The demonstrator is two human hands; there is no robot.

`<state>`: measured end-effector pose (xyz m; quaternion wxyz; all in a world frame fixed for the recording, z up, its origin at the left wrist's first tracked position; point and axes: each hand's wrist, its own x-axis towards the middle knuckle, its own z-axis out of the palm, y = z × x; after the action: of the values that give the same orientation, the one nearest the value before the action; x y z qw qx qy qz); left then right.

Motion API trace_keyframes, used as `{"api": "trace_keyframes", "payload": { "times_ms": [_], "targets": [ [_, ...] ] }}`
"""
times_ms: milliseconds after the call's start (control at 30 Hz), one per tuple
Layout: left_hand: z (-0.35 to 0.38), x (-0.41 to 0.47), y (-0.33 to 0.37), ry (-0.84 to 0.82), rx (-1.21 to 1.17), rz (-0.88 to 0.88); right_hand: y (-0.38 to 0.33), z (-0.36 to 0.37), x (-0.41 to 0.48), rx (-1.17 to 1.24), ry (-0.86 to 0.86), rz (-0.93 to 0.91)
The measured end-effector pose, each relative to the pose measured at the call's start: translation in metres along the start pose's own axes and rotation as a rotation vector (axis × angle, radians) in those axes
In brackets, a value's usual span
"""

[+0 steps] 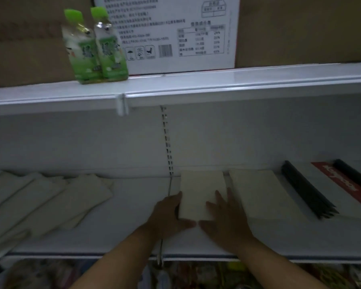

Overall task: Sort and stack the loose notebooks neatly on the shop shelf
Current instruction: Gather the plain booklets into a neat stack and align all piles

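Note:
A cream stack of notebooks (200,188) lies on the white shelf (133,226), just right of the shelf's middle seam. My left hand (169,215) presses against the stack's left edge and near corner. My right hand (225,217) lies on its near right part with fingers spread flat on the cover. A second cream stack (261,192) sits just to the right. Several loose cream notebooks (50,201) lie fanned and overlapping on the left of the shelf.
Black-spined books with a red and white cover (329,188) lie at the far right. Above, an upper shelf (196,84) carries two green bottles (94,46) and a white printed carton (175,32). Goods show dimly below the shelf's front edge.

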<state>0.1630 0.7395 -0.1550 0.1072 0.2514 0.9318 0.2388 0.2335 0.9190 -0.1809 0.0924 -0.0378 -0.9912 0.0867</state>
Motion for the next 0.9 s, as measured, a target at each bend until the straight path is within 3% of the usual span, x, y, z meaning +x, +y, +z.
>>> {"api": "trace_keyframes", "payload": {
  "times_ms": [167,300,467,700,833,900],
  "targets": [
    [-0.035,-0.019,-0.027,-0.093,0.153,0.048,-0.017,-0.001,0.008,-0.149,0.048,-0.216],
    [-0.089,-0.049,-0.102,0.111,0.134,-0.050,-0.085,0.008,0.026,-0.208,0.127,-0.386],
    [-0.153,-0.108,-0.206,0.272,0.130,-0.194,-0.228,0.032,0.059,-0.048,0.013,-0.476],
    [-0.231,-0.185,-0.323,0.417,-0.017,-0.322,-0.435,0.034,0.107,0.433,-0.238,-0.271],
    [-0.255,-0.211,-0.382,0.469,-0.020,-0.362,-0.513,0.040,0.136,0.931,-0.395,0.018],
    [-0.263,-0.213,-0.402,0.461,0.009,-0.365,-0.533,0.040,0.143,1.235,-0.464,0.250]
  ]
}}
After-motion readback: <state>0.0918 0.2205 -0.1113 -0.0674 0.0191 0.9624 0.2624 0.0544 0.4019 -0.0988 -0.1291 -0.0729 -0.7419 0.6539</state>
